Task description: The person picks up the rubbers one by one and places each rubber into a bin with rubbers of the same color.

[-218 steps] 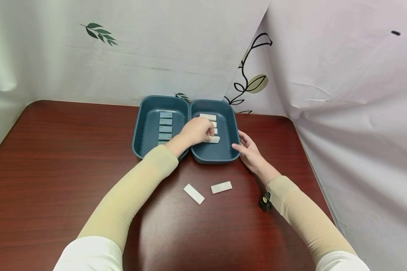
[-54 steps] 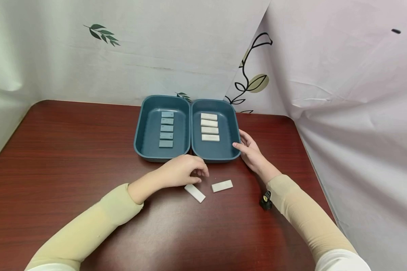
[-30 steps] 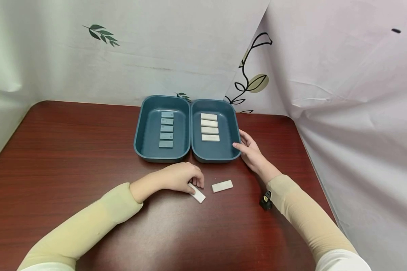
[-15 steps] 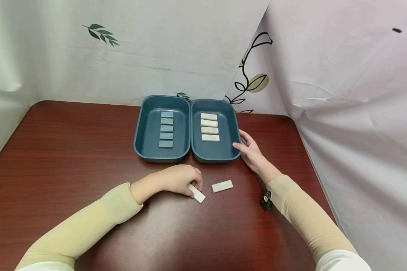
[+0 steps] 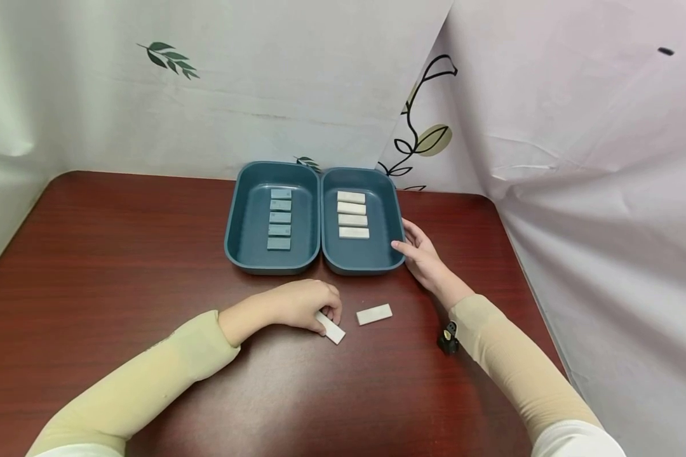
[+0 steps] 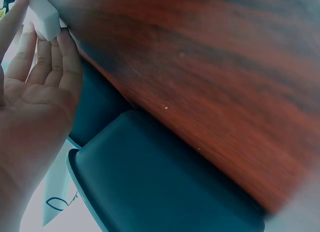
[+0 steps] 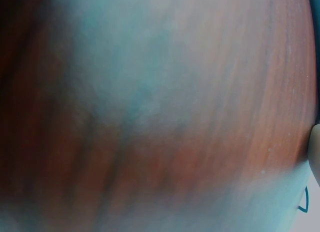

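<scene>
In the head view my left hand (image 5: 303, 304) pinches a white rectangular block (image 5: 334, 331) between thumb and fingers, low over the table in front of two blue trays. The left wrist view shows this white block (image 6: 44, 15) at the fingertips. A second white block (image 5: 374, 314) lies just to the right. My right hand (image 5: 425, 260) holds the right-hand blue tray (image 5: 366, 259) by its right side, thumb over the rim and fingers outside. Several white blocks (image 5: 353, 220) lie in a column in that tray. Only a sliver of the right hand (image 7: 315, 152) shows in the right wrist view.
The left-hand blue tray (image 5: 246, 247) stands against the other one and holds a column of several blue blocks (image 5: 280, 218). Both sit near the back edge of the brown table (image 5: 148, 254). A small black object (image 5: 448, 339) is beside the right sleeve. White curtains hang behind.
My left hand has come out of the right-hand tray, leaving a white block in its column, and moved toward me to pinch another white block on the table. The right hand stays put.
</scene>
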### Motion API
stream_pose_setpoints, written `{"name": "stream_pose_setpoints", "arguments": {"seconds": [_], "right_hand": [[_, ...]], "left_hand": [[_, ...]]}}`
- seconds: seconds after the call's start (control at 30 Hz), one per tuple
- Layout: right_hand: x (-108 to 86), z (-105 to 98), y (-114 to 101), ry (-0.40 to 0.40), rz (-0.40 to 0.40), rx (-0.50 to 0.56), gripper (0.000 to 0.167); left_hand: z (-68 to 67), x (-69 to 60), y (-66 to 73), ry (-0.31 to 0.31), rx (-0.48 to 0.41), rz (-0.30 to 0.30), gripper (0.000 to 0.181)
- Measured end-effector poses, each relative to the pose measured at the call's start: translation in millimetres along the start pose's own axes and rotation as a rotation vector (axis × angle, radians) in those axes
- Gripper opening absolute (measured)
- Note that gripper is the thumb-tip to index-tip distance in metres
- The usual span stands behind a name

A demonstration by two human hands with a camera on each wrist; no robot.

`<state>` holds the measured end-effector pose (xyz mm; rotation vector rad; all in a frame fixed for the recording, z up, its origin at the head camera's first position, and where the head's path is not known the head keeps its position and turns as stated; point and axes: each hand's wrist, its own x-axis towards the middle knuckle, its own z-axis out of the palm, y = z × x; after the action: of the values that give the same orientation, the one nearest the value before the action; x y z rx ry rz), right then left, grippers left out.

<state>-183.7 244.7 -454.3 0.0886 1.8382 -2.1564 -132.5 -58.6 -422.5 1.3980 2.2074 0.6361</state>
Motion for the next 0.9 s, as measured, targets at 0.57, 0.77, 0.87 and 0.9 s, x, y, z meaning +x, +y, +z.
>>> {"name": "stream_pose_setpoints", "arguments": {"seconds": [0.57, 0.77, 0.87, 0.9], "right_hand": [[-1.0, -0.8, -0.9, 0.004, -0.001, 0.003, 0.07], [-0.2, -1.4, -0.2, 0.001, -0.003, -0.005, 0.07], [0.1, -0.8, 0.6, -0.002, -0.004, -0.002, 0.07], [0.3, -0.6, 0.9, -0.004, -0.005, -0.003, 0.07]], "left_hand": [[-0.8, -0.2, 2.2, 0.002, -0.034, 0.018, 0.027], [-1.7, -0.8, 3.3, 0.004, -0.028, 0.009, 0.028], [-1.6, -1.0, 3.2, 0.004, -0.029, 0.004, 0.028], [-1.8, -1.2, 3.2, 0.004, -0.03, 0.005, 0.028]]}}
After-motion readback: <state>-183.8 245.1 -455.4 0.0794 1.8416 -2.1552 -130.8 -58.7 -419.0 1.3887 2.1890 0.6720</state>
